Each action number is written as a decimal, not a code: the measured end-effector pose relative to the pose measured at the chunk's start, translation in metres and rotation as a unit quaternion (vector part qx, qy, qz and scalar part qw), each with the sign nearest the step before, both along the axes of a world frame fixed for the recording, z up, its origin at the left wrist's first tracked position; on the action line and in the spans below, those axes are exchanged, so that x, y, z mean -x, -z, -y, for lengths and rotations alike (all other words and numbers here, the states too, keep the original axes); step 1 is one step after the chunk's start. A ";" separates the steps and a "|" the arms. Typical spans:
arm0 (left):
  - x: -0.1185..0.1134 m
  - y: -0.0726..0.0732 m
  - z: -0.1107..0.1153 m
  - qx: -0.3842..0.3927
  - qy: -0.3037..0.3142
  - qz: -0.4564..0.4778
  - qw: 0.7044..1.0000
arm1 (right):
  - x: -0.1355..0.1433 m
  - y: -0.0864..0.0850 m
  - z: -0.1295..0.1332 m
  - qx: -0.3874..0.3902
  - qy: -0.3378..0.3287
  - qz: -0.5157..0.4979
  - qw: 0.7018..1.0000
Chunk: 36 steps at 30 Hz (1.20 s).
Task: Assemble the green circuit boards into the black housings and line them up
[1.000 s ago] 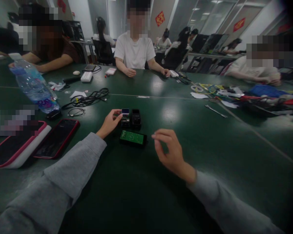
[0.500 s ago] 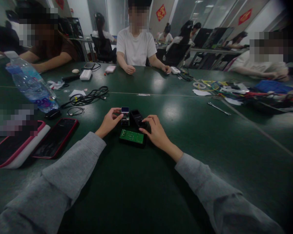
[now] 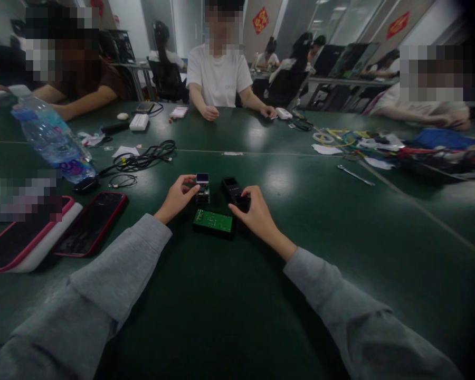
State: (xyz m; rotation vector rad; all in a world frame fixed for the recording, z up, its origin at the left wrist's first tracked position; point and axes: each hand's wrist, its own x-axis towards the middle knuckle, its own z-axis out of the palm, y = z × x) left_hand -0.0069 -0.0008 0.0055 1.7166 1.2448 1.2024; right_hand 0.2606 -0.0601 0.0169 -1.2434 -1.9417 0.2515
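My left hand (image 3: 178, 198) grips the left edge of a small circuit board with a little screen (image 3: 203, 191), thumb in front and fingers behind. My right hand (image 3: 261, 214) is closed on a black plastic case half (image 3: 233, 187) with a window-like opening, held tilted on the table to the right of the board. Between the hands and nearer to me lies a green circuit board (image 3: 214, 220) in a black shell, which neither hand holds.
At left lie a red-edged phone (image 3: 93, 224), a water bottle (image 3: 57, 137) and coiled black cables (image 3: 146, 158). A wrench (image 3: 355, 176) and a pile of wires (image 3: 380, 142) are at right. A person in a white T-shirt (image 3: 220, 79) sits opposite.
My right hand has moved the black case half a little to the right, away from the board with the screen. My left hand has stayed in place.
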 end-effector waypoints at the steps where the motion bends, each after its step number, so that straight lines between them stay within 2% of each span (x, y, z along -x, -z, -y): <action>1: 0.000 0.001 0.000 -0.001 -0.001 -0.002 1.000 | 0.000 0.000 0.000 0.001 0.000 -0.007 1.000; 9: 0.002 0.004 -0.002 0.000 0.005 0.003 1.000 | -0.001 0.000 -0.001 0.066 0.031 -0.091 0.993; 15: 0.001 0.004 -0.003 0.000 0.005 0.015 1.000 | -0.008 0.014 -0.014 0.098 0.082 -0.134 0.983; 19: 0.001 0.004 -0.003 0.000 0.002 0.011 1.000 | -0.011 0.018 -0.017 0.064 0.092 -0.155 0.982; 22: 0.002 0.004 -0.003 0.000 0.005 0.010 1.000 | -0.009 0.011 -0.013 0.012 0.079 -0.102 0.992; 25: 0.002 0.004 -0.003 0.005 0.005 0.015 1.000 | -0.006 0.003 -0.007 -0.008 0.047 -0.055 0.997; 29: 0.000 0.003 -0.003 0.004 -0.001 0.016 1.000 | -0.007 0.003 -0.008 0.023 0.036 -0.118 0.992; 32: 0.000 0.002 -0.002 0.006 0.001 0.017 1.000 | -0.011 0.010 -0.013 0.058 0.067 -0.160 0.983; 36: -0.001 0.001 0.000 0.009 0.006 0.018 1.000 | -0.015 0.017 -0.018 0.050 0.112 -0.142 0.982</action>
